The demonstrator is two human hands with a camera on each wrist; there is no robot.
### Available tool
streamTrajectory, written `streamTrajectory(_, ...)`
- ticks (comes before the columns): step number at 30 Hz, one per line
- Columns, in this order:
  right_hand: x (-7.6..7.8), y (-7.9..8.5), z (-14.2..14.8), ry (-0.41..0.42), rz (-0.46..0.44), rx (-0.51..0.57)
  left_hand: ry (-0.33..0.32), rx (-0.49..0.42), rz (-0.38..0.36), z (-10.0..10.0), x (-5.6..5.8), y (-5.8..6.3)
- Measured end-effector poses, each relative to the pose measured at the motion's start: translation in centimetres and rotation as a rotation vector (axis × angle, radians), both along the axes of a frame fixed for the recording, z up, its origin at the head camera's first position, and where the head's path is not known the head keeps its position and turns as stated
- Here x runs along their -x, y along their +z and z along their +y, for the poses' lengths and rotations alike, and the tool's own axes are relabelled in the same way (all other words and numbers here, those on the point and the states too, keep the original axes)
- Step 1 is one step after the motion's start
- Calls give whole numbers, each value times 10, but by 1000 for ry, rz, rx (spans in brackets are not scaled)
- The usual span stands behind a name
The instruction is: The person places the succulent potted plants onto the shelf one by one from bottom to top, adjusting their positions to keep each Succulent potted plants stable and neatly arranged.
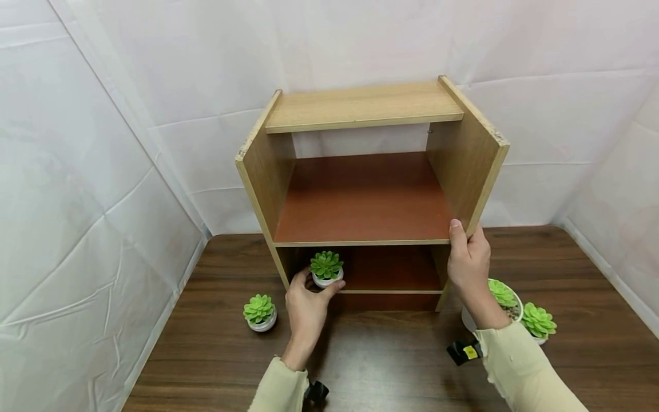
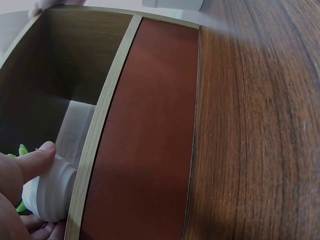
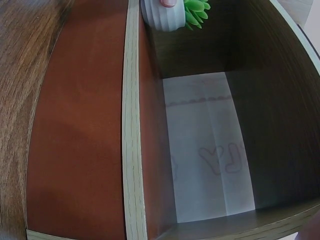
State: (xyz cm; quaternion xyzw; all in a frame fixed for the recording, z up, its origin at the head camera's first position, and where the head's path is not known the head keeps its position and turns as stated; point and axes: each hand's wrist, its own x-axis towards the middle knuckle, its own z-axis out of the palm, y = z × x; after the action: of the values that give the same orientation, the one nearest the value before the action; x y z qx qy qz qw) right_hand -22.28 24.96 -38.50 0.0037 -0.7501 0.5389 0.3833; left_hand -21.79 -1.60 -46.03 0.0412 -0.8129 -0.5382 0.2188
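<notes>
A small wooden shelf unit with brown boards stands on the table. My left hand holds a potted succulent at the left front of its lower compartment, thumb and fingers round the white pot. In the left wrist view the pot is right at the lower board's front edge, thumb on its side. The same pot appears at the top of the right wrist view. My right hand grips the front edge of the right side panel, thumb on the inner side.
Another potted succulent sits on the table to the left of the shelf. Right of it, partly behind my right forearm, stand a larger white pot and a green succulent. White sheeting hangs behind and at both sides.
</notes>
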Motion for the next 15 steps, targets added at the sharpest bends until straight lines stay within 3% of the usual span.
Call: streamTrajectory(15, 1, -1, 1, 10, -10, 12, 21, 60, 56, 3, -2, -2)
